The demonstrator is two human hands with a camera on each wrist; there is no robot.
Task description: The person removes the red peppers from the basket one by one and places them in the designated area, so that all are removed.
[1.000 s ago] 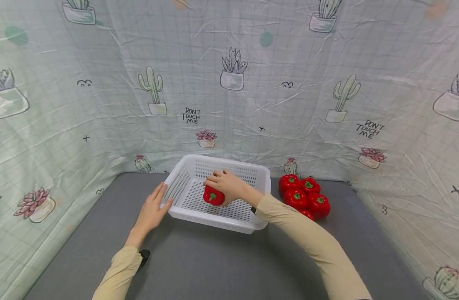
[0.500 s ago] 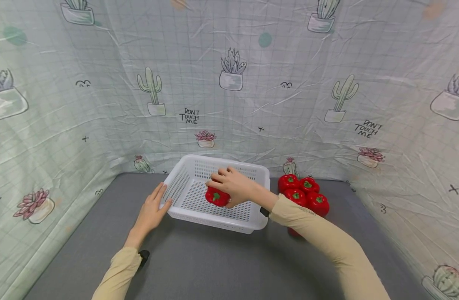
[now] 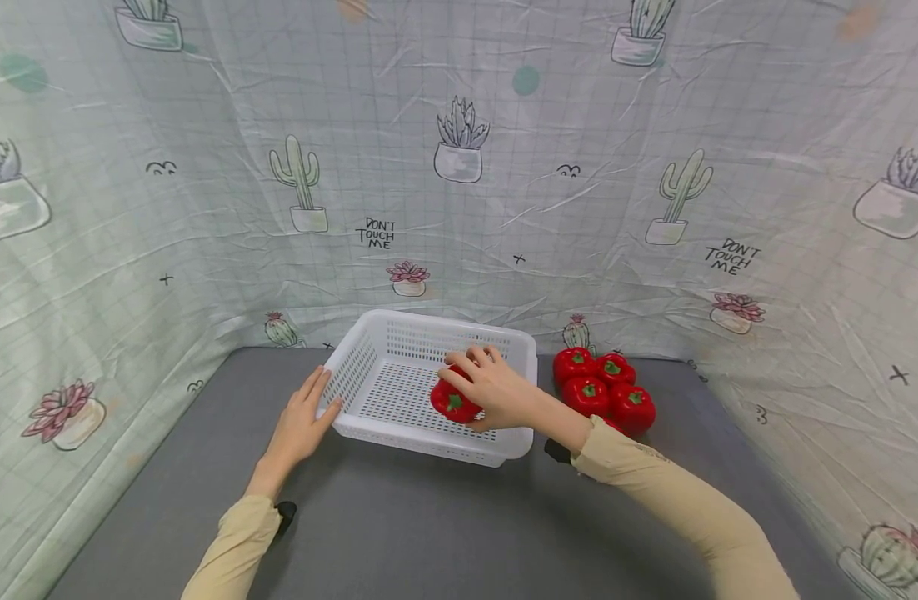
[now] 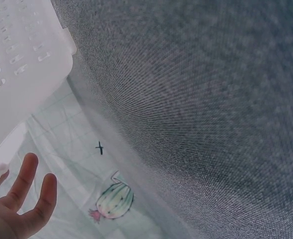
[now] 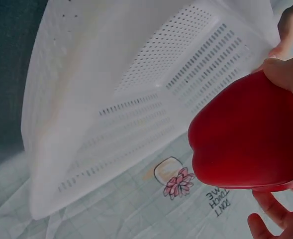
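Observation:
My right hand grips a red bell pepper with its green stem facing the head camera. Fingers curl over the far side of the pepper, the thumb round the near side. Both are over the inside of a white perforated plastic basket. In the right wrist view the pepper looks raised above the basket floor. My left hand rests against the basket's left rim, fingers extended along it. Its fingers look relaxed in the left wrist view.
Several more red bell peppers stand clustered on the grey tabletop, just right of the basket. My right forearm partly covers one of them. A cloth curtain printed with cacti hangs at the back and both sides.
My right hand has shifted to the right within the basket area, taking the bell pepper along. The left hand and the basket stay in place.

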